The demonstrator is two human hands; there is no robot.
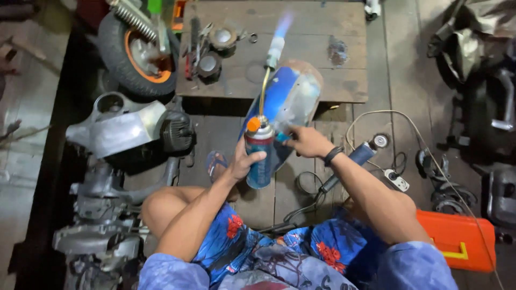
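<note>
Two hands are engaged: the left hand (pixel 243 161) is closed around a blue gas canister (pixel 259 156), its lit torch nozzle (pixel 275 49) flaming over the desk's (pixel 301 80) near edge; the right hand (pixel 305 142) grips the blue body panel (pixel 287 102). Heating seems underway; steady aim is called for next.

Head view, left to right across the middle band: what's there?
Grey engine casing → left hand on the blue gas canister → right hand on the blue panel → angle grinder → white power strip → dark machine parts.
</note>
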